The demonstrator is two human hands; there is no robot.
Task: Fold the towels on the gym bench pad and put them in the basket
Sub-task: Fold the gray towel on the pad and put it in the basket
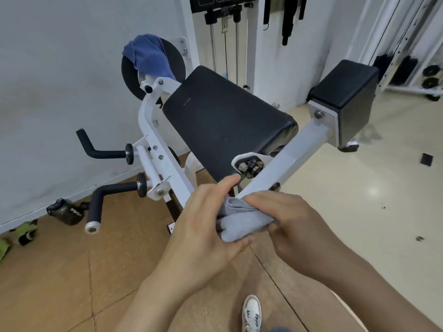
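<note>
grey towel: small grey terry towel [239,219], folded into a thick bundle, held in the air at 6 o'clock of the black padded tabletop [227,123] of the gym bench, not touching it
left hand: left hand [203,226] grips the bundle's left end; fingers [229,182] pressed together along the top, thumb hooked under the lower edge
right hand: right hand [287,224] grips the right end; fingers [260,197] curled over the top fold, thumb tucked beneath
blue towel: crumpled dark blue towel [149,56] draped over the round black disc [129,77], at 10 o'clock of the tabletop, well apart from the hands
frame: white steel bench frame [287,161] runs from just behind the hands out to 2 o'clock, ending at a smaller black square pad [345,92]
handles: two black foam-grip handles [103,153] at 8 o'clock
floor: dark sports bottle [64,212] by the wall at 8 o'clock; white sneaker [251,312] at 6 o'clock
</note>
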